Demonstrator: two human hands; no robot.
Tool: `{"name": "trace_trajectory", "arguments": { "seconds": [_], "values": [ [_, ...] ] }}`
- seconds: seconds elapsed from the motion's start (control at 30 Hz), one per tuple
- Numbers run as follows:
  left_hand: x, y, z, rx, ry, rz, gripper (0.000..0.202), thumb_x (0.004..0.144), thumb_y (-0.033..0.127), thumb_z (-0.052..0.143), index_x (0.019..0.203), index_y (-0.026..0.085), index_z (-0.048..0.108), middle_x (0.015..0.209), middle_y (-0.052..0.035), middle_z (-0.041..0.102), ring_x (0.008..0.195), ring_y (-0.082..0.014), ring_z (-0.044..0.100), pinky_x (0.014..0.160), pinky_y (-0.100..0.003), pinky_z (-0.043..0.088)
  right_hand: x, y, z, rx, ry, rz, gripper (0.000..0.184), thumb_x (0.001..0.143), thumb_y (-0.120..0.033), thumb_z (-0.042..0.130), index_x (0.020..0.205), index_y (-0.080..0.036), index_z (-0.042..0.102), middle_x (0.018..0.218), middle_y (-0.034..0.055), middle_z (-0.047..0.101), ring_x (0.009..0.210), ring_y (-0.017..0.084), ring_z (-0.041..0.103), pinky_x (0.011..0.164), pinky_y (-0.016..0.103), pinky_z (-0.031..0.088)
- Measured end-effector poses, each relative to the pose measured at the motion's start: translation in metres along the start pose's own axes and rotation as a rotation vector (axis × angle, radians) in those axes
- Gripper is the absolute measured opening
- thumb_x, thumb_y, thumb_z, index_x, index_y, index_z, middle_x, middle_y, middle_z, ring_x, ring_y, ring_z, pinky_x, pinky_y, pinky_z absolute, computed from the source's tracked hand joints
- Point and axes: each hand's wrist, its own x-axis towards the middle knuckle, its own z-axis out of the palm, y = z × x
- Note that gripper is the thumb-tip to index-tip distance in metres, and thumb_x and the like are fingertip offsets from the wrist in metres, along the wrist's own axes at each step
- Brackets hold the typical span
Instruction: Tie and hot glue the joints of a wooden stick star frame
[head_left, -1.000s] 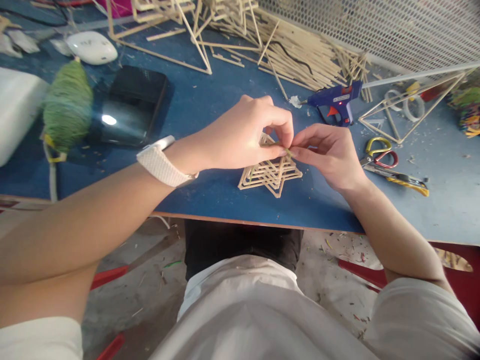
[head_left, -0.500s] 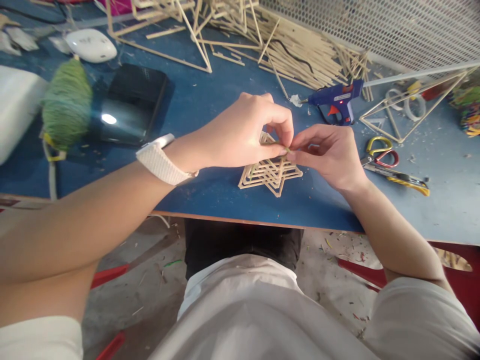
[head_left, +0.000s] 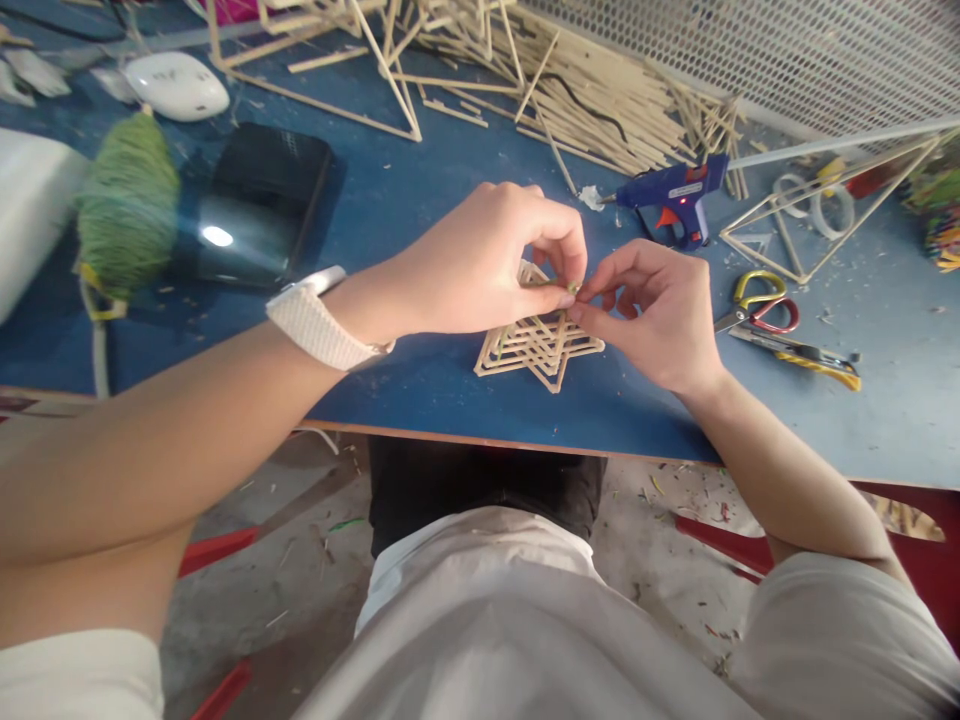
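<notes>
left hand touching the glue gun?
Apart. The head view shows blue tabletop between the left hand and the glue gun.

A pale short-sleeved shirt (head_left: 480,620) is worn with black bottoms (head_left: 487,482) and a watch (head_left: 325,280) on a textured cream band (head_left: 319,325).

A flat blue worktop (head_left: 420,390) had a pale grey perforated panel (head_left: 862,60) along its far edge, at right. Below the near edge showed scrap-strewn grey floor (head_left: 652,570) and red furniture (head_left: 930,560); pale light (head_left: 911,390) washed the right end.
</notes>
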Motion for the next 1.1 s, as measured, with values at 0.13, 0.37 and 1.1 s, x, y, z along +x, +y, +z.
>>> {"name": "trace_trajectory", "arguments": {
  "seconds": [0.13, 0.37, 1.1],
  "values": [
    [0.000, 0.001, 0.000, -0.002, -0.014, -0.013, 0.002, 0.090, 0.026, 0.081, 0.092, 0.026, 0.081, 0.100, -0.0039, 0.086, 0.096, -0.0237, 0.080, 0.101, -0.041, 0.068, -0.003, 0.001, 0.005, -0.033, 0.000, -0.037, 0.024, 0.087, -0.024, 0.095, 0.095, -0.027, 0.072, 0.091, -0.0027, 0.082, 0.072, 0.014, 0.063, 0.064, 0.035, 0.046],
    [-0.001, -0.003, -0.002, 0.195, -0.037, 0.038, 0.007, 0.094, 0.024, 0.078, 0.099, 0.027, 0.081, 0.102, -0.0034, 0.085, 0.108, -0.0274, 0.080, 0.116, -0.051, 0.060, -0.004, -0.005, 0.003, -0.118, -0.013, -0.155, 0.025, 0.086, -0.013, 0.086, 0.098, -0.028, 0.071, 0.093, -0.0046, 0.079, 0.075, 0.014, 0.061, 0.065, 0.035, 0.045],
    [0.001, -0.004, 0.004, 0.203, -0.054, 0.012, 0.014, 0.087, 0.026, 0.078, 0.100, 0.029, 0.078, 0.107, -0.0039, 0.087, 0.115, -0.0334, 0.077, 0.130, -0.061, 0.051, -0.006, 0.001, 0.005, -0.237, 0.048, -0.244, 0.027, 0.086, -0.014, 0.080, 0.102, -0.030, 0.065, 0.094, -0.0038, 0.076, 0.074, 0.015, 0.063, 0.069, 0.036, 0.050]
  ]
}}
